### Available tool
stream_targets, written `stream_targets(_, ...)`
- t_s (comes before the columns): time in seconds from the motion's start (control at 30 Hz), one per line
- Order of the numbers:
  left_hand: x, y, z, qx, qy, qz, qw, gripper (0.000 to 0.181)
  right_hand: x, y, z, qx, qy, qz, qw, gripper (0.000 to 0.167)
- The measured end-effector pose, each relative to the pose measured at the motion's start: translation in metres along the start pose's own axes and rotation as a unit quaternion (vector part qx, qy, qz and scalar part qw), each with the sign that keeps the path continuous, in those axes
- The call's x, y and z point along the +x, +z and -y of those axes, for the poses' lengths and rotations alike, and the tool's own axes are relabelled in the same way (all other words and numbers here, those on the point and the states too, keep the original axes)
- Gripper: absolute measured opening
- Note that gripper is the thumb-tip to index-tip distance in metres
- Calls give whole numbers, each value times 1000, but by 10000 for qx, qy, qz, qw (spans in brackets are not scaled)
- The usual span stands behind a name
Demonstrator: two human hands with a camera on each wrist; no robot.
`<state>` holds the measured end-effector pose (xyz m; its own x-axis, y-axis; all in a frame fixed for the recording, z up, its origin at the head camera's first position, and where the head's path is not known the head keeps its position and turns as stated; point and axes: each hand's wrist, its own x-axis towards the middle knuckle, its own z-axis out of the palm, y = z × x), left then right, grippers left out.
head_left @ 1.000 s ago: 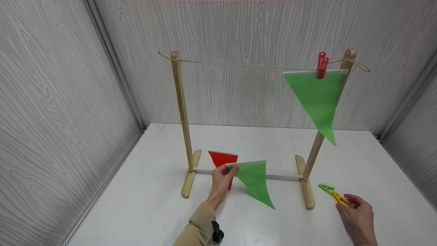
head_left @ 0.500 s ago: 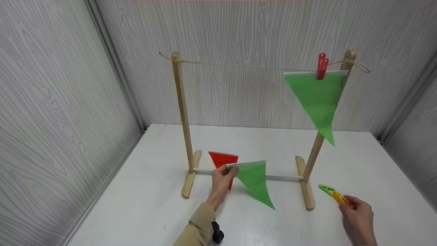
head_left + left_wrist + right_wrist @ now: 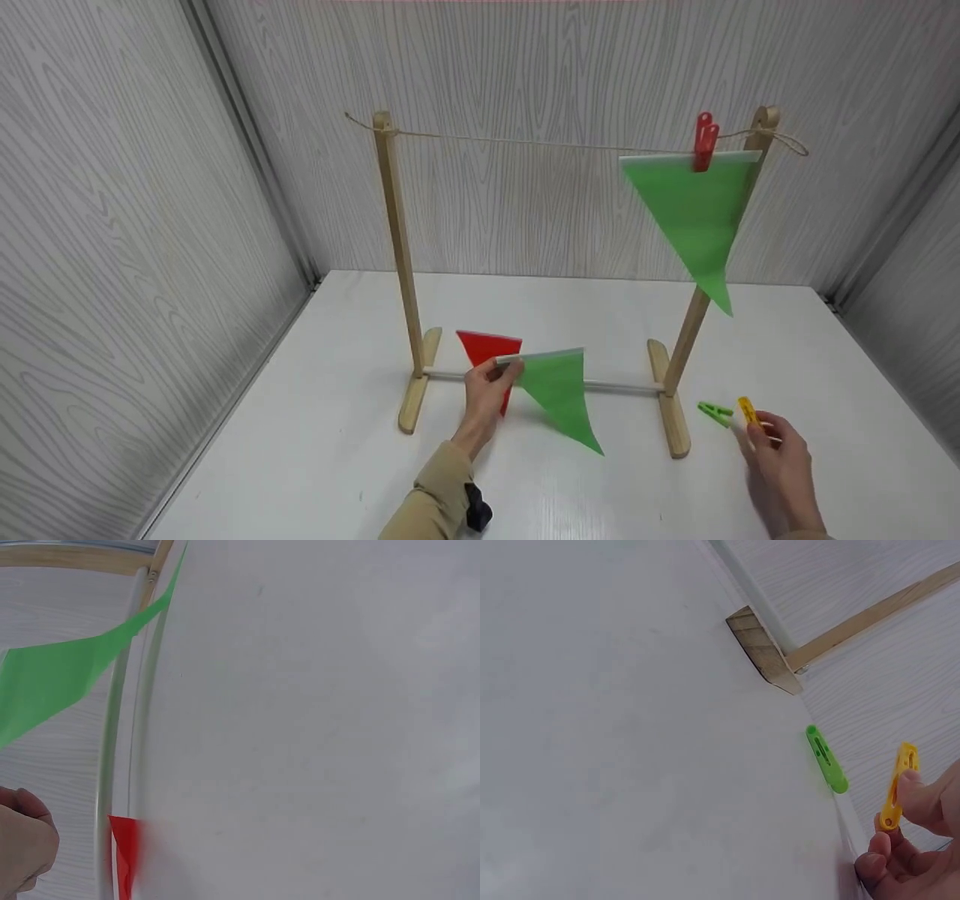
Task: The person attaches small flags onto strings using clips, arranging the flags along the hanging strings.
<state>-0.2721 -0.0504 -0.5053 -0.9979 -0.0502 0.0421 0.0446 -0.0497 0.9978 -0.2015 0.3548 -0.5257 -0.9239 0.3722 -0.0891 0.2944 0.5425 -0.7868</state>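
Note:
My left hand pinches the white top edge of a green triangular flag near its left corner, and the flag's point hangs down to the right. Behind that hand is a red triangular flag, partly hidden by it. In my right hand, thumb and fingers hold a yellow clothespin above the table on the right. A green clothespin lies on the table just left of that hand, apart from it. Another green flag hangs from the string, clamped by a red clothespin.
Two wooden posts, the left post and the right post, stand on wooden feet. A string runs between their tops and a white rod joins them low down. Grey wood-grain panels enclose the white table.
My right hand has lifted the yellow clothespin away from the green one and turned it more upright. The left hand keeps its grip on the green flag in nearly the same place.

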Motion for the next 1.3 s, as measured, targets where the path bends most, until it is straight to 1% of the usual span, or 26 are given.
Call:
stream_targets(0.1,0,-1,-2,21,55,28,10000,33,-1,0,3,95,29,9,9999,57)
stream_targets(0.23,-1,-2,-4,-144,57,60,9999,32,-4,0,6,209,22,-96,9997,53)
stream_targets(0.37,-1,-2,-7,-317,33,50,9995,31,-9,-1,11,457,-145,-331,9983,48)
stream_targets(0.47,-1,-2,-11,-394,93,29,9992,30,-11,-1,16,884,-281,-618,9938,46)
stream_targets(0.5,-1,-2,-12,-417,128,18,9990,30,-12,-1,19,1157,-304,-710,9903,46)
stream_targets(0.53,-2,-2,-14,-433,164,1,9989,30,-12,-1,22,1428,-309,-789,9861,47)
stream_targets(0.6,-1,-2,-18,-467,256,-5,9986,29,-12,0,29,2114,-235,-918,9728,46)
stream_targets(0.63,-1,-2,-20,-479,283,-9,9985,28,-12,1,32,2456,-183,-958,9644,45)
stream_targets(0.7,-1,-2,-24,-488,356,-17,9982,28,-12,2,38,3190,-74,-1043,9420,40)
stream_targets(0.77,0,-3,-27,-483,393,-35,9981,27,-13,2,44,3659,-3,-1097,9242,35)
stream_targets(0.8,0,-3,-30,-472,420,-50,9980,27,-14,2,46,3811,-13,-1098,9180,34)
stream_targets(0.87,0,-3,-34,-455,459,-90,9979,27,-15,2,51,4022,-72,-1097,9089,34)
stream_targets(0.97,0,-3,-42,-484,524,-155,9973,27,-17,0,59,4180,-198,-1103,9015,36)
stream_targets(1.03,0,-3,-46,-524,560,-184,9969,26,-18,-1,65,4318,-329,-1140,8941,34)
stream_targets(1.13,1,-4,-54,-593,634,-230,9960,26,-21,-5,74,4617,-555,-1220,8769,30)
stream_targets(1.23,-1,-4,-61,-640,701,-250,9952,27,-25,-8,83,4961,-778,-1232,8560,29)
stream_targets(1.3,-2,-3,-66,-685,746,-250,9945,27,-28,-10,89,5104,-914,-1217,8463,30)
